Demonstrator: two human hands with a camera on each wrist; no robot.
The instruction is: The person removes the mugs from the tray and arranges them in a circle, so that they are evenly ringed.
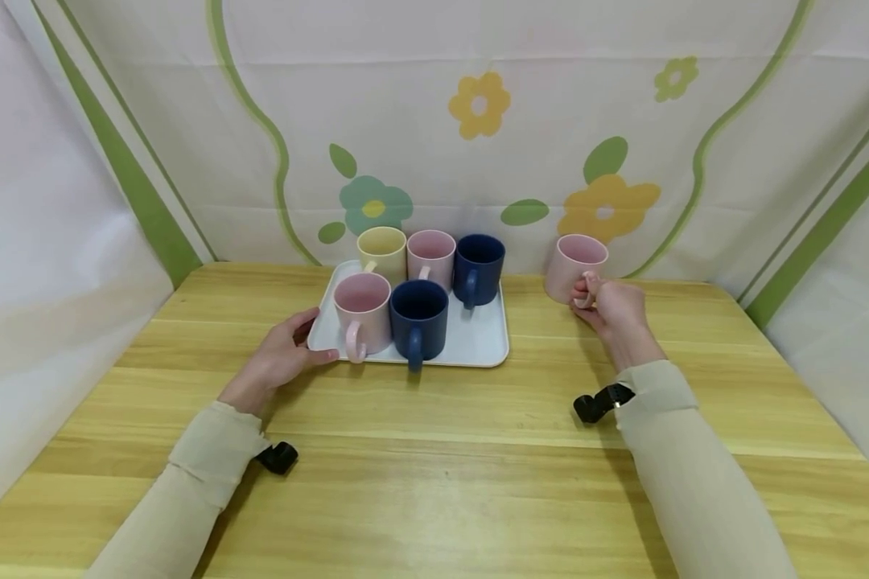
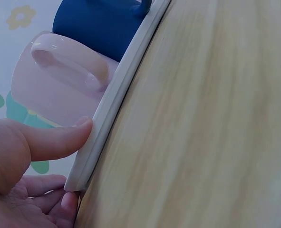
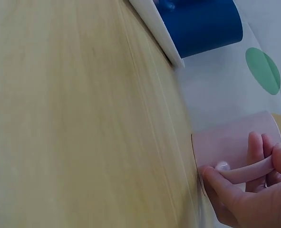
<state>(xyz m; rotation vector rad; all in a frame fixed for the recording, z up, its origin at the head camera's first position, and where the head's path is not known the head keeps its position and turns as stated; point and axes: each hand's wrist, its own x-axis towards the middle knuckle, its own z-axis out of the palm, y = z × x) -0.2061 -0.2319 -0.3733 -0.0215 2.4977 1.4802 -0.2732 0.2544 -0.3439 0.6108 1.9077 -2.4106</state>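
Mug-handling step, by the look: right hand [image 1: 615, 310] pinches the handle [image 3: 247, 172] of the rightmost pink mug [image 1: 566, 275], right of and apart from the tray [image 1: 478, 342]; left hand [image 1: 282, 354] grips its near-left corner; next move likely needs a firm pinch, steady tray.

Soft, fairly bright light is falling over the desk [image 1: 376, 410], with pale glare spreading toward its near edge. Faint shadows are lying along the inner sides of the left sleeve [image 1: 177, 494] and right sleeve [image 1: 695, 482]. The desk's left and right edges are splaying outward in the wide head view. Both wrist views are showing hazy, blurred wood grain, and small highlights are glinting on a pink mug handle [image 2: 78, 56].
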